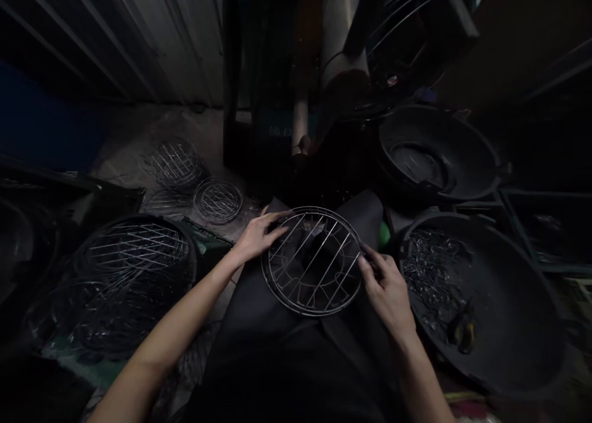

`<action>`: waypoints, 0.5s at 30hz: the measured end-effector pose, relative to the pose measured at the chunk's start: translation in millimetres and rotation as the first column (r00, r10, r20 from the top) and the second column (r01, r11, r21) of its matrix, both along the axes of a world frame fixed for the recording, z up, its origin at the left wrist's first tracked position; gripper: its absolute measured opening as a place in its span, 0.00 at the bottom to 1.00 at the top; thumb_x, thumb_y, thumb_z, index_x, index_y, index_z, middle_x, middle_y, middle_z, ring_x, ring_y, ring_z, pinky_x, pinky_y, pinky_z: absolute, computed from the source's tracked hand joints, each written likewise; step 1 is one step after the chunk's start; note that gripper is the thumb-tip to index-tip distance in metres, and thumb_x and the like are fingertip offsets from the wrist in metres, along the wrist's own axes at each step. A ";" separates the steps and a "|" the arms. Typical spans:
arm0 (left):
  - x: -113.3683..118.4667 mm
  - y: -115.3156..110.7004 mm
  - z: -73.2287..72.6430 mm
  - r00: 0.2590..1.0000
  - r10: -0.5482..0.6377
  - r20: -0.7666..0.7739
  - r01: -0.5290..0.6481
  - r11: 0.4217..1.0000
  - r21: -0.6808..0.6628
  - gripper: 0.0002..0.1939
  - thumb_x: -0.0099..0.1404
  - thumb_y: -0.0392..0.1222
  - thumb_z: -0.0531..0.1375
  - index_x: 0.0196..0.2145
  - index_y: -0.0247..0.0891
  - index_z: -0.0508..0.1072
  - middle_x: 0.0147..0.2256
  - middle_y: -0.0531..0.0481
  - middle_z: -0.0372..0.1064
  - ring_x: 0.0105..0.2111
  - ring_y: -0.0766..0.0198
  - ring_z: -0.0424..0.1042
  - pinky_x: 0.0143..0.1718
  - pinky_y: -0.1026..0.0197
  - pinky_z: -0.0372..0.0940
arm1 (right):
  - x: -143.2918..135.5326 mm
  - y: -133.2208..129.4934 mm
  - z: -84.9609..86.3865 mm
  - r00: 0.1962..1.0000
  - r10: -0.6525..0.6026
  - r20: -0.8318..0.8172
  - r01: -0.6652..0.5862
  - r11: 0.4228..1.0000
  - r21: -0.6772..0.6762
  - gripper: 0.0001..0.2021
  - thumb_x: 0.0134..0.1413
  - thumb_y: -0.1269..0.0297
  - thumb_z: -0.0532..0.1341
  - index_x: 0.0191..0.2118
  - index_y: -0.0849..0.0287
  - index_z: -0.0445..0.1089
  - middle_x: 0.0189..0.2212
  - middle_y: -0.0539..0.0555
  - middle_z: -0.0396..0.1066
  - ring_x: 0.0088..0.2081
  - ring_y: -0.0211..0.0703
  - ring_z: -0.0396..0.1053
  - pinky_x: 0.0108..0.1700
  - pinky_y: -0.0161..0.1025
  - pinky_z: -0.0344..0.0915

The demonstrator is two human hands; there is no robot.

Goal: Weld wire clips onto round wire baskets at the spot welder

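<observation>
Hands (261, 233) (387, 287) (two) touch one wire frame (313, 261).

Wire rack (317, 259), one. Circular, of slender metal wire with a grey sheen under the dim light. Rim of closely set rings. Face crossed by straight, spaced, roughly parallel bars running slantwise; curved wirework and a smaller ring visible through them. Bars uppermost. Positioned over the person's lap (259, 330), between left grip (259, 235) and right grip (386, 281), rim pinched at right.
</observation>
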State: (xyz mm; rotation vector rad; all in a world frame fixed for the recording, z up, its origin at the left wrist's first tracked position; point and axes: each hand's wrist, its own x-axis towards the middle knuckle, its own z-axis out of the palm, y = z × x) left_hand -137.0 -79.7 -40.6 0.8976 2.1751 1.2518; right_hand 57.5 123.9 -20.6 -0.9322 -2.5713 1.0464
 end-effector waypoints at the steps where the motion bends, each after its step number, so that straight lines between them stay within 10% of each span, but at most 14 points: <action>1: 0.7 -1.9 0.0 0.999 0.023 0.032 -0.023 1.000 0.000 0.20 0.64 0.48 0.56 0.52 0.40 0.69 0.49 0.50 0.70 0.49 0.60 0.68 0.52 0.61 0.60 | 3.5 -0.9 0.7 1.000 -0.014 -0.009 0.013 0.999 -0.039 0.21 0.57 0.50 0.53 0.49 0.55 0.70 0.41 0.56 0.68 0.43 0.46 0.68 0.43 0.42 0.66; 15: -1.9 9.3 -1.8 0.985 0.040 -0.168 -0.041 0.999 -0.004 0.17 0.66 0.45 0.55 0.49 0.38 0.72 0.39 0.48 0.73 0.40 0.61 0.72 0.54 0.54 0.60 | 21.5 -25.4 4.9 0.990 -0.137 -0.023 0.136 0.988 -0.068 0.24 0.54 0.52 0.57 0.52 0.60 0.69 0.45 0.59 0.72 0.43 0.48 0.71 0.46 0.44 0.67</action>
